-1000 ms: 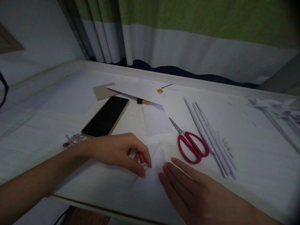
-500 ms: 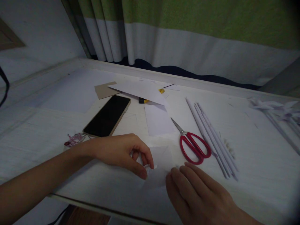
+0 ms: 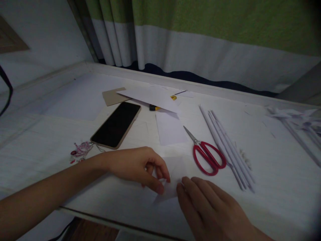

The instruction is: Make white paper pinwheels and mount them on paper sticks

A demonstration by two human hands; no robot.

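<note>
A small piece of white paper (image 3: 173, 170) lies near the table's front edge, between my two hands. My left hand (image 3: 147, 170) is closed, with thumb and forefinger pinching a folded bit of this paper. At the paper's right side, my right hand (image 3: 210, 204) has its fingers pressed together, the fingertips gripping the edge; its thumb is hidden. Just beyond my right hand lie scissors (image 3: 207, 154) with red handles, their blades pointing away to the left. Another white paper piece (image 3: 170, 129) lies flat beyond my hands.
A phone (image 3: 116, 124) with a pink beaded charm (image 3: 81, 149) lies at left. Behind are a brown card (image 3: 112, 97) and a white sheet (image 3: 150, 97) over a yellow-black cutter (image 3: 153, 107). Rolled paper sticks (image 3: 225, 147) lie right, with paper pinwheels (image 3: 298, 117) beyond.
My left hand has shifted slightly right, closer to my right hand, with its pinch still on the paper. The right hand stays nearly in place. More of the beaded charm shows.
</note>
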